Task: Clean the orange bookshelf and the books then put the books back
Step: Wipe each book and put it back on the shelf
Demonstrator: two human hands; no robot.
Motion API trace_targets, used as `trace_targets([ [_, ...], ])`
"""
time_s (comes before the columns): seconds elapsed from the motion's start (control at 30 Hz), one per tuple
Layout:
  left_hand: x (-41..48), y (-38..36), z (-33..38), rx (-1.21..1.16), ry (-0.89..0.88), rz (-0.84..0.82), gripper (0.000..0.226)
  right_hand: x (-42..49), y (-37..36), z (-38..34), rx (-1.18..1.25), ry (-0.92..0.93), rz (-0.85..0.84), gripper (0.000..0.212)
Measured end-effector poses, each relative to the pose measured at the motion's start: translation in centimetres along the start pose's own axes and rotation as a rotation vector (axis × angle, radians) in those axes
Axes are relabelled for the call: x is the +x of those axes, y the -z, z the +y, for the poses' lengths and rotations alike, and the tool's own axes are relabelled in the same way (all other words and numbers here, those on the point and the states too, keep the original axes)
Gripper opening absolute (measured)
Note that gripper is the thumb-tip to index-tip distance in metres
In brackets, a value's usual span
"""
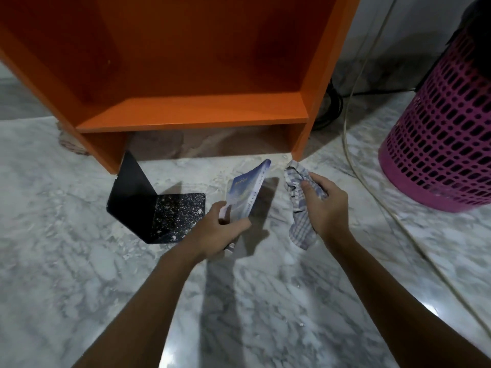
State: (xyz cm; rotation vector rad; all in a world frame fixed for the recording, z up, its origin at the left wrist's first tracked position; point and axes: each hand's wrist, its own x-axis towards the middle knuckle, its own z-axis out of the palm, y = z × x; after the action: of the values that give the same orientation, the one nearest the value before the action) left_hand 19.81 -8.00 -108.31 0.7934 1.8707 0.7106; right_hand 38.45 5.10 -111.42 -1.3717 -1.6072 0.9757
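Note:
The orange bookshelf (194, 112) stands on the marble floor ahead of me, with no books on its shelf board. My left hand (225, 232) grips the lower end of a pale blue book (245, 192) and holds it tilted above the floor. To its right, my right hand (326, 205) clutches a crumpled checked cloth (300, 205), a short gap from the book's edge. A black speckled book (156, 211) lies open on the floor to the left, partly under the shelf's base.
A pink perforated plastic basket (446, 139) stands at the right. A pale cable (353, 155) runs across the floor between basket and shelf. Dark cords lie behind the shelf's right side. Marble floor (79, 261) spreads around my arms.

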Motion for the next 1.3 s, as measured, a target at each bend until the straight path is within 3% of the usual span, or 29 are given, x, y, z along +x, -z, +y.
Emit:
trace_targets([
  [0.07,-0.3,1.8,0.3,0.023,-0.002,0.004,0.052,-0.5,-0.8,-0.2,0.025,-0.016,-0.037,0.032],
  [0.27,-0.4,3.9,0.6,0.182,-0.164,0.114,0.034,-3.1,-3.6,-2.9,0.04,0.081,-0.105,0.028],
  [0.43,-1.6,4.1,-0.5,-0.056,-0.139,0.107,0.022,-6.2,-6.7,-5.9,0.027,0.393,-0.368,0.03],
  [0.57,-2.4,3.3,-1.6,-0.233,-0.127,0.152,0.017,-6.1,-9.3,-6.1,-0.047,0.672,-0.373,0.029],
  [0.67,-3.0,3.3,-1.4,-0.413,-0.193,0.084,0.027,-4.4,-9.9,-6.5,-0.029,0.517,-0.244,0.034],
  [0.73,-3.3,3.4,-1.3,-0.392,-0.254,0.027,0.036,-2.7,-9.9,-7.0,-0.023,0.309,-0.112,0.038],
  [0.83,-3.6,3.6,-1.4,-0.322,-0.284,0.061,0.04,0.4,-9.0,-6.6,0.119,-0.159,0.064,0.03],
  [0.9,-3.4,3.8,-1.5,-0.279,-0.283,0.105,0.043,1.2,-8.0,-6.5,0.159,-0.274,0.157,0.029],
  [1.0,-3.4,4.1,-1.7,-0.244,-0.306,0.118,0.044,-0.7,-7.5,-8.0,0.042,0.041,0.19,0.031],
  [1.1,-3.4,3.9,-1.8,-0.158,-0.354,0.138,0.046,-3.4,-8.4,-9.3,0.0,0.5,-0.023,0.03],
  [1.17,-3.5,3.5,-1.8,-0.108,-0.378,0.194,0.048,-3.3,-9.3,-8.8,-0.133,0.685,-0.1,0.03],
  [1.23,-3.7,3.1,-2.1,-0.064,-0.398,0.269,0.047,-1.9,-9.8,-8.5,-0.169,0.584,-0.043,0.031],
  [1.3,-4.1,2.9,-2.6,-0.001,-0.425,0.322,0.048,-0.2,-9.2,-8.9,-0.082,0.259,-0.001,0.032],
])
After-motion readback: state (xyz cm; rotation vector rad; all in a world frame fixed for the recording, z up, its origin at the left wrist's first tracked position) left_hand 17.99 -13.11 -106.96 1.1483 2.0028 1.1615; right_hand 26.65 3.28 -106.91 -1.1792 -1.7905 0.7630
